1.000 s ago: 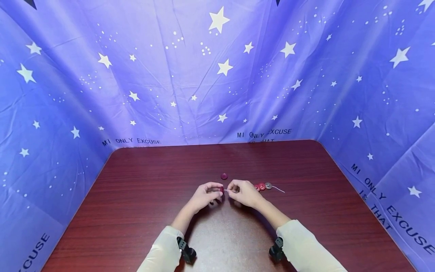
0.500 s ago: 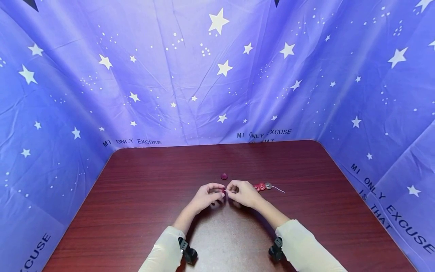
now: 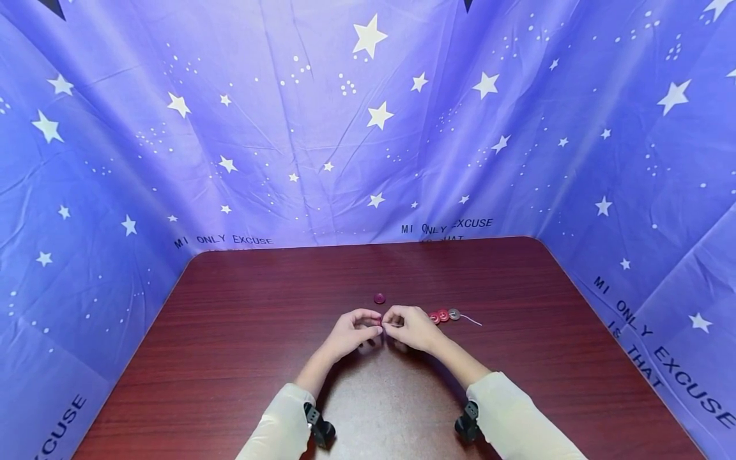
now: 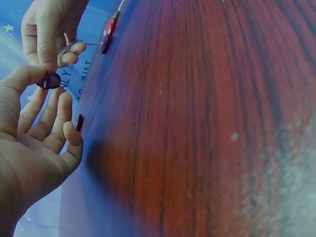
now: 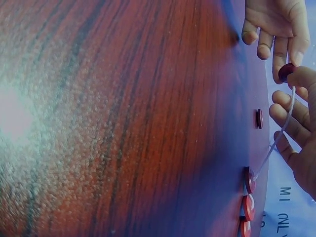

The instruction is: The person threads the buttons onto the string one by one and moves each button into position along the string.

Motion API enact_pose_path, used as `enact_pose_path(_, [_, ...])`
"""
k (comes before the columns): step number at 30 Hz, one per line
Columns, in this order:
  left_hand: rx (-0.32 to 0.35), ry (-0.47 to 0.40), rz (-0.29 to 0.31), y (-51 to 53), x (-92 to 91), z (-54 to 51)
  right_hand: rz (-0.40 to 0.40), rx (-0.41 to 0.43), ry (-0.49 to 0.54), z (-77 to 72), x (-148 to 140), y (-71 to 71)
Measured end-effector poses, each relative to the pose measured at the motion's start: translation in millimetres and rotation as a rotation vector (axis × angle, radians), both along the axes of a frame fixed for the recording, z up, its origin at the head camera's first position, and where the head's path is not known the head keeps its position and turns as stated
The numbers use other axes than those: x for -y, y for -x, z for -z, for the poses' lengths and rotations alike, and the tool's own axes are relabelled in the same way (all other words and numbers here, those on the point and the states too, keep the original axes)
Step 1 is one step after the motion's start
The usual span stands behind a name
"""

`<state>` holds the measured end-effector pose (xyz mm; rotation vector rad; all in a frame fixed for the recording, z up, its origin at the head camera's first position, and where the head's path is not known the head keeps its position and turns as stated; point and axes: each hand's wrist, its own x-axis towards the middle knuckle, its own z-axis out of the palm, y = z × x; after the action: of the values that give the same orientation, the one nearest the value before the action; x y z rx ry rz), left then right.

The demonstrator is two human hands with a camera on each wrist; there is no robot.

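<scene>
My left hand pinches a dark red button between thumb and fingertips, slightly above the table. Fingertips of my right hand meet it from the other side and pinch a thin pale string at the button. Whether the string passes through the button's hole cannot be told. From the right hand the string runs down to a row of threaded red buttons, which lies partly hidden behind that hand. A grey button ends the row, and a short string tail trails beyond it.
One loose dark red button lies flat on the brown wooden table, just beyond the hands. A blue star-printed curtain stands around the table's back and sides. Black wrist cameras sit at both cuffs.
My left hand has shifted slightly right with the button, up to the right fingertips. The string visible between the hands a second ago is now hidden in the head view.
</scene>
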<state>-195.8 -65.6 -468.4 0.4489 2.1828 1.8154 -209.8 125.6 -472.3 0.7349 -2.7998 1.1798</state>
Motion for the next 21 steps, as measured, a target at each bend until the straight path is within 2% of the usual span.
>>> enact_pose_path(5, [-0.039,0.005,-0.011,-1.8,-1.7,-1.5,-0.006,0.014,0.051,1.0,0.2,0.6])
enact_pose_path(10, [-0.071,0.016,-0.022,-2.0,-3.4,-3.1,0.001,0.063,0.123,1.5,-0.2,2.1])
enact_pose_path(16, [-0.108,0.027,-0.05,-3.7,-4.9,-7.8,0.035,0.097,0.127,1.3,0.0,3.3])
enact_pose_path(21, [-0.123,0.042,-0.077,-7.1,-7.2,-14.6,0.066,0.164,0.15,-1.9,0.4,2.6])
